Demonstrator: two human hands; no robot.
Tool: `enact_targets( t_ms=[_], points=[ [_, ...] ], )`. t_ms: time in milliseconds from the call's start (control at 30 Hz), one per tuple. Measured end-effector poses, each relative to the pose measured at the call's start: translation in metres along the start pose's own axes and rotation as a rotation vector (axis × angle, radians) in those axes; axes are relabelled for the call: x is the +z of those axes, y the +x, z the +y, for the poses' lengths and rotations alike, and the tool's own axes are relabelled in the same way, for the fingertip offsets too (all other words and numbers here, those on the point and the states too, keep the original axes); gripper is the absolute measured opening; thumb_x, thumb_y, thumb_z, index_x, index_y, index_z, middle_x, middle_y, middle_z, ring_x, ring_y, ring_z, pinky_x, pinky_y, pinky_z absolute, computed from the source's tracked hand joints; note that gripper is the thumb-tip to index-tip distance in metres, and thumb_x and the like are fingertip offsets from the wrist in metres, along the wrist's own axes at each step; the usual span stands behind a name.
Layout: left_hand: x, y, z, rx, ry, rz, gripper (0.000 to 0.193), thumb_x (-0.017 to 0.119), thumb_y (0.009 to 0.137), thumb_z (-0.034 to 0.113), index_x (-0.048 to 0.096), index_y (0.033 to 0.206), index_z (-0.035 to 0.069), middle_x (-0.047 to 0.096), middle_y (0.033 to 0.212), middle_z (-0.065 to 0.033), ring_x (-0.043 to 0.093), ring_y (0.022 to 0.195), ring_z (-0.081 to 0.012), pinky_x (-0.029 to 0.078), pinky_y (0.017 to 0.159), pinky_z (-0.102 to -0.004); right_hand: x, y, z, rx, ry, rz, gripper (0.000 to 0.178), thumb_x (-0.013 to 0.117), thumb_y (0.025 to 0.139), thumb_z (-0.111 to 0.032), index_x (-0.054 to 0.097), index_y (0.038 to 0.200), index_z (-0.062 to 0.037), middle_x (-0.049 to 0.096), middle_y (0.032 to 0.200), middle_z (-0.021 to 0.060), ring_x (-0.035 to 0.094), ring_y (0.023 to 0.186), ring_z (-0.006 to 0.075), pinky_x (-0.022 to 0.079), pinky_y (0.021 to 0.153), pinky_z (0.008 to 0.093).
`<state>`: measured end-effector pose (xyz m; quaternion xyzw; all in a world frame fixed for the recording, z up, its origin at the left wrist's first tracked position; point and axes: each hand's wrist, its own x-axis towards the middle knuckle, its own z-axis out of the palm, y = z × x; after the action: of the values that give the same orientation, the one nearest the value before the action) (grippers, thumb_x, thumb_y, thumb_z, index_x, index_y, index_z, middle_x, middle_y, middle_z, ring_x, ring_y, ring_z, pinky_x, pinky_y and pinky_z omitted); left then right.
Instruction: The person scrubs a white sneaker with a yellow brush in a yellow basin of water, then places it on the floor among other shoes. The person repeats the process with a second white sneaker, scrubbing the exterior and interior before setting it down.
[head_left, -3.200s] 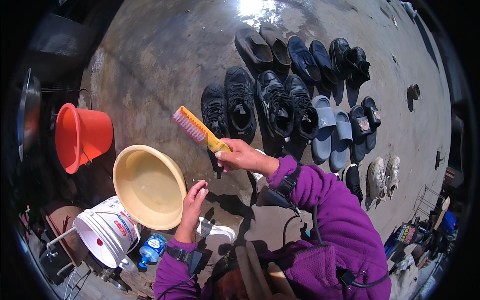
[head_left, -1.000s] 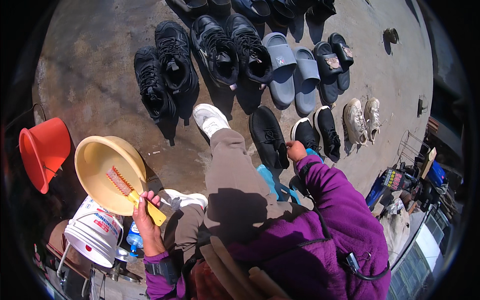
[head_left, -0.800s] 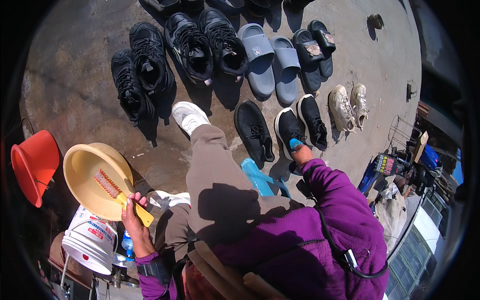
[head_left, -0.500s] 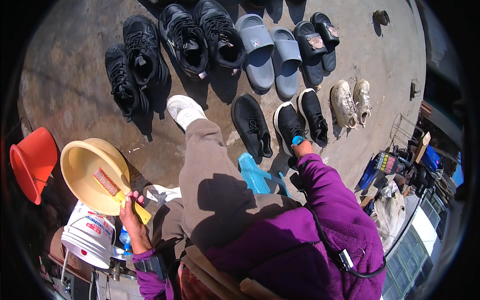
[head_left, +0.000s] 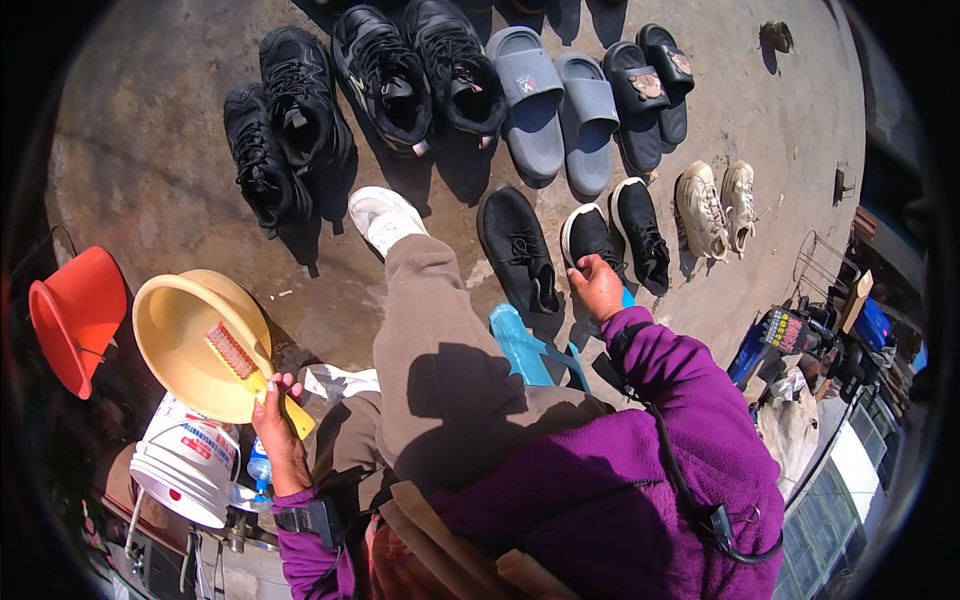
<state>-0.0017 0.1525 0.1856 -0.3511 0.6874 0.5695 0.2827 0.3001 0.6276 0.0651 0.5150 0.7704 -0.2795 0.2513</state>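
Note:
My left hand is closed around the yellow handle of a scrubbing brush. The brush's pale and reddish bristles stand over a yellow basin. My right hand has its fingers curled at the heel end of a black shoe with a white sole. A small blue thing shows at the edge of that hand; the rest is hidden, so its kind is unclear. Close by, the mate of that shoe and an all-black shoe lie on the concrete.
Black sneakers, grey slides, black slides and cream shoes line the ground ahead. A light-blue plastic piece lies beside my leg. Left are an orange-red container and white buckets; clutter lies right.
My right hand has turned over at the black shoe, so its back now faces up and the blue thing shows less. My left hand still holds the brush. The whole view has shifted slightly.

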Motion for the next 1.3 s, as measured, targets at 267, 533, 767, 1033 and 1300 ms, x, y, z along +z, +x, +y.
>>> enact_targets(
  t_ms=[267,533,767,1033,1300],
  points=[
    [-0.004,-0.007,0.014,0.043,-0.038,0.000,0.022,0.061,0.095,0.018,0.059,0.107,-0.001,0.064,0.098,-0.0113,0.064,0.086,-0.0207,0.055,0.075,-0.0319,0.064,0.029,-0.047,0.019,-0.156,-0.202,0.028,0.064,0.084,-0.023,0.067,0.105,-0.0052,0.067,0.094,0.0224,0.065,0.094,0.0377,0.050,0.083,0.0451],
    [-0.002,-0.001,0.073,0.281,-0.097,-0.114,0.029,0.063,0.094,0.025,0.059,0.112,0.002,0.067,0.104,-0.0104,0.065,0.086,-0.0207,0.052,0.076,-0.0311,-0.089,-0.022,0.001,-0.282,0.129,0.056,0.023,0.061,0.081,-0.018,0.068,0.099,-0.0062,0.066,0.089,0.0226,0.063,0.089,0.0407,0.050,0.079,0.0466],
    [0.007,-0.008,0.093,0.286,-0.063,-0.197,0.027,0.061,0.095,0.031,0.062,0.111,0.010,0.066,0.111,-0.0053,0.065,0.093,-0.0214,0.048,0.078,-0.0344,-0.179,-0.115,0.241,0.139,0.238,0.457,0.027,0.055,0.078,-0.015,0.068,0.100,-0.0065,0.066,0.089,0.0234,0.063,0.088,0.0420,0.050,0.078,0.0474],
    [0.043,-0.068,0.095,0.386,0.027,-0.206,0.020,0.062,0.094,0.029,0.063,0.101,0.010,0.068,0.095,-0.0022,0.065,0.079,-0.0198,0.049,0.066,-0.0316,-0.087,-0.190,0.421,0.755,-0.001,0.314,0.027,0.057,0.084,-0.017,0.070,0.106,-0.0079,0.067,0.108,0.0191,0.063,0.104,0.0364,0.051,0.088,0.0450],
    [0.068,-0.139,0.107,0.543,0.121,-0.189,0.024,0.063,0.093,0.030,0.062,0.105,0.009,0.067,0.094,-0.0028,0.064,0.077,-0.0178,0.051,0.065,-0.0291,-0.058,-0.148,0.427,0.711,0.186,0.442,0.032,0.055,0.084,-0.013,0.068,0.113,-0.0088,0.067,0.111,0.0194,0.064,0.105,0.0355,0.051,0.089,0.0445]
  ],
)
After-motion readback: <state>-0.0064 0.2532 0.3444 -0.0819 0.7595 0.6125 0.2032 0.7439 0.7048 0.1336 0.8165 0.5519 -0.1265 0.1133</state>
